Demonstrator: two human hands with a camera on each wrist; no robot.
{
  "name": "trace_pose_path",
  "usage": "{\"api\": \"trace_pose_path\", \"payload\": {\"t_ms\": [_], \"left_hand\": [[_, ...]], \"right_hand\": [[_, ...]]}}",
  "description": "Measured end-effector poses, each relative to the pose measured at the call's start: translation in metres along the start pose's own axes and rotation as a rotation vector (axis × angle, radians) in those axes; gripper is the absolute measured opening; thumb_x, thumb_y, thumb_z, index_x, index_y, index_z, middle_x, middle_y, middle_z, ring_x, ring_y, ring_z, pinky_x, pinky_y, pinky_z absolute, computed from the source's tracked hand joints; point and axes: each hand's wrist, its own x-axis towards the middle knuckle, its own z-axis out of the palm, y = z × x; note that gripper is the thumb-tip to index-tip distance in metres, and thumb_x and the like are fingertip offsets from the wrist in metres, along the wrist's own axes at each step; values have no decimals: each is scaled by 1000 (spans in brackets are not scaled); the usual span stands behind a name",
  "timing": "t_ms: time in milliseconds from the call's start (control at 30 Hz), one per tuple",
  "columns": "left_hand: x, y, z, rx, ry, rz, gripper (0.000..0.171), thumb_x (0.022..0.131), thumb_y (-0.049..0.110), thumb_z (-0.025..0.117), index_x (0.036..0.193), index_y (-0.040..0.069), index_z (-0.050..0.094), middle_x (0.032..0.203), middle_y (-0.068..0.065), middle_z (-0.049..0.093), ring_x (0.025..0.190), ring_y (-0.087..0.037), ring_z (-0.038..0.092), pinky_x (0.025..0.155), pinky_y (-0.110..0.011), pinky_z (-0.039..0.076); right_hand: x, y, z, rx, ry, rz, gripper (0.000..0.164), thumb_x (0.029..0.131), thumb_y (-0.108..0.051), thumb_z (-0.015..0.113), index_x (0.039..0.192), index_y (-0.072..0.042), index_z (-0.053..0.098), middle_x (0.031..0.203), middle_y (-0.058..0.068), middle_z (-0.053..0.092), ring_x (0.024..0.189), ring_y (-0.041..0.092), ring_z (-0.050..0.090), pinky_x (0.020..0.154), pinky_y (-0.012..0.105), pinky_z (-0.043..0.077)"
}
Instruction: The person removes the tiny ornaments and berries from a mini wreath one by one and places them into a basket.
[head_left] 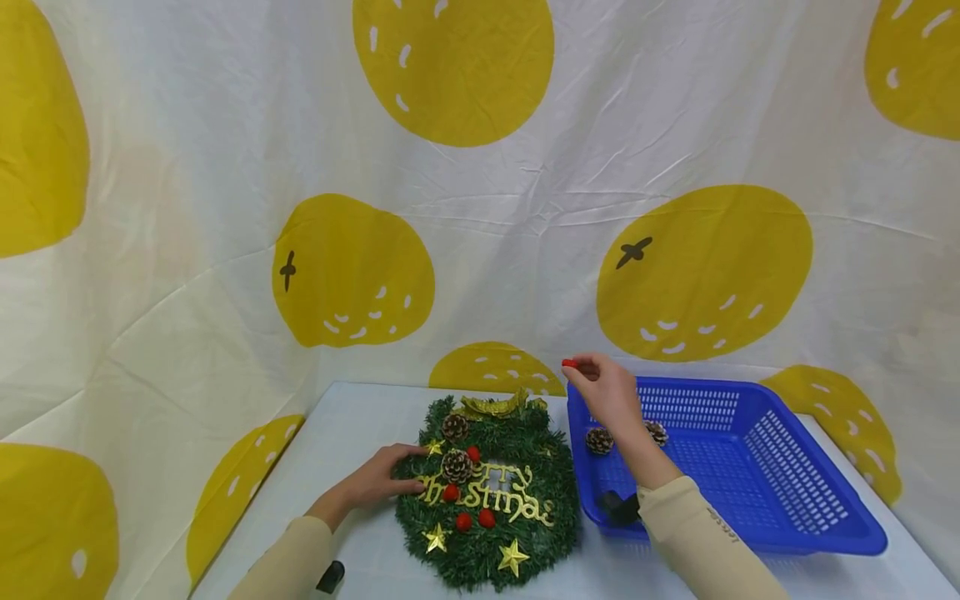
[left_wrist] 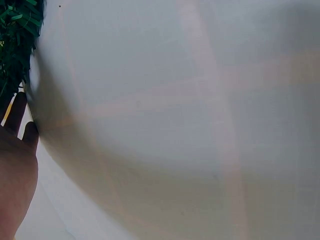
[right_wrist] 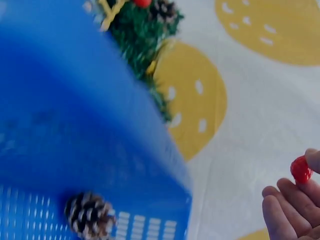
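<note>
- Currently the right hand (head_left: 609, 396) pinches a red artificial berry (head_left: 569, 363) between thumb and fingertips; in the head view this grip shows at the far left corner of the blue plastic basket (head_left: 720, 462).
- The left hand (head_left: 386, 477) has thumb and fingers apart, fingers extended onto the left edge of the green Christmas wreath (head_left: 510, 433).
- That wreath lies left of the basket, bearing gold lettering, gold stars (head_left: 513, 557), pinecones and more red berries. The gap between wreath and basket is narrow; whether they touch, I cannot tell.
- Two pinecones (head_left: 599, 440) sit at the basket's left end, leaving room across its floor to the right.
- The white table (head_left: 360, 417) gives a wider strip left of the wreath.
- At the far table edge, just beyond wreath and basket, hangs a fruit-print cloth (head_left: 517, 250).
</note>
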Motion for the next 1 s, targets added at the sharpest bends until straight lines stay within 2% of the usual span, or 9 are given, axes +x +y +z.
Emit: {"api": "trace_pose_path", "payload": {"t_ms": [200, 433, 700, 1000], "left_hand": [[0, -1, 1, -2, -2, 0, 61, 91, 40, 69, 139, 5, 52, 140, -17, 50, 130, -40, 44, 103, -62, 33], [0, -1, 1, -4, 5, -3, 61, 91, 39, 69, 139, 6, 52, 140, -17, 50, 131, -40, 43, 104, -62, 33], [-1, -2, 0, -3, 6, -6, 61, 91, 38, 69, 139, 5, 52, 140, -17, 50, 131, -41, 43, 104, -62, 33], [-1, 1, 0, -1, 1, 0, 59, 93, 37, 68, 140, 6, 51, 140, -16, 50, 131, -40, 42, 104, -62, 33]], "right_hand": [[4, 23, -17, -54, 10, 50, 40, 96, -33, 63, 122, -2, 65, 113, 18, 69, 105, 35, 63, 86, 50, 50], [7, 49, -39, -62, 22, 172, 44, 97, -36, 61, 123, -2, 64, 119, 23, 65, 111, 40, 56, 88, 53, 46], [5, 80, -49, -166, -16, 265, 45, 96, -33, 61, 120, 5, 63, 119, 28, 62, 107, 45, 55, 86, 55, 47], [0, 105, -53, -253, -74, 357, 45, 96, -31, 61, 114, 10, 66, 111, 28, 64, 93, 41, 61, 76, 53, 50]]}}
